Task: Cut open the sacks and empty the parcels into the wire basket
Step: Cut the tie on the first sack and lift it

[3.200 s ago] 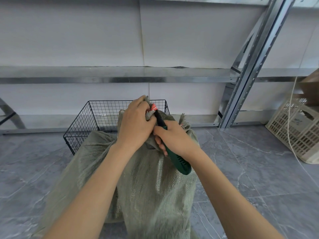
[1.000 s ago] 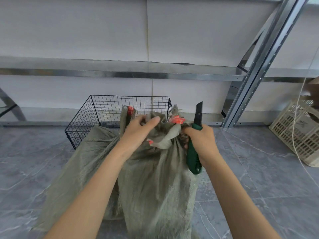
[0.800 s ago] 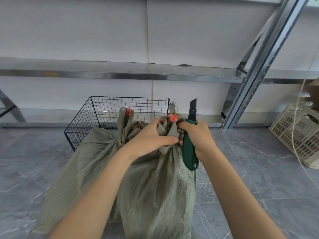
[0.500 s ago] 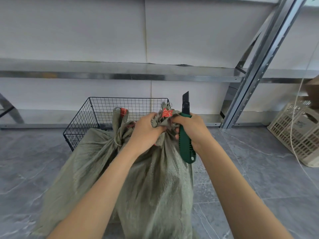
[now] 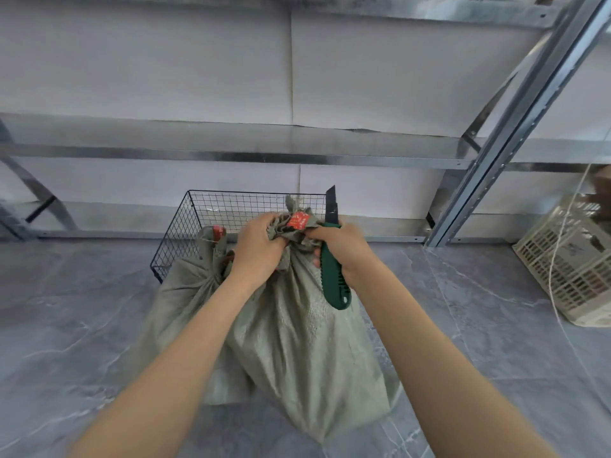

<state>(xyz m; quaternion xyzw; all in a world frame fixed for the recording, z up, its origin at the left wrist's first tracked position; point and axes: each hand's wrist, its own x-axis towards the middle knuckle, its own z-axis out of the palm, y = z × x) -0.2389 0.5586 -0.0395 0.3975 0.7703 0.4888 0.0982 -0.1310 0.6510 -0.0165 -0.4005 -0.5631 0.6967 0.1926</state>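
On my feed I count two grey-green woven sacks on the grey tiled floor (image 5: 82, 309). The near sack (image 5: 307, 342) stands between the forearms, and the second sack (image 5: 185, 285) slumps just left of it, against the one black wire basket (image 5: 231, 206) on the far side. Each tied neck carries one red tag (image 5: 297, 221) — two in all. The left hand (image 5: 261, 246) has its fingers curled round the near sack's bunched neck. The right hand (image 5: 344, 246) grips one green-handled utility knife (image 5: 334, 282), blade up, forefinger reaching onto that same neck. One beige slatted plastic crate (image 5: 568, 269) sits at the right.
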